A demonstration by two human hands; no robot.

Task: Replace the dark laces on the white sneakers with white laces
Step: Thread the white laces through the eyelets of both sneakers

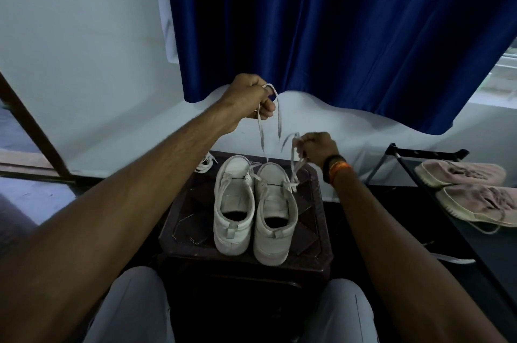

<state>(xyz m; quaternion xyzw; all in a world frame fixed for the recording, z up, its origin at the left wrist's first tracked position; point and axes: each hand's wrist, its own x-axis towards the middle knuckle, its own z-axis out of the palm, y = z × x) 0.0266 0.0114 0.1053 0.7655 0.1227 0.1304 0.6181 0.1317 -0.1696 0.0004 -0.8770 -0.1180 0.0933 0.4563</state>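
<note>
below both grips sits the right sneaker (275, 211), lace (278, 116) rising near-vertical: left hand (247, 97) pinches one end higher, right hand (317, 146) pinches the other, nearer the eyelets.

Two sneakers (253, 208) sit side by side on the table (307, 233) between my knees, heels toward me. My left hand (249, 97) is raised above and beyond them, gripping one end of a lace (263, 135); my right hand (317, 146) is lower, to the right, pinching the other end. More laces (205, 165) lie at the table's far left corner. Another pair of shoes (472, 191) rests on a rack (425, 153) to my right. A curtain (335, 20) hangs behind.
</note>
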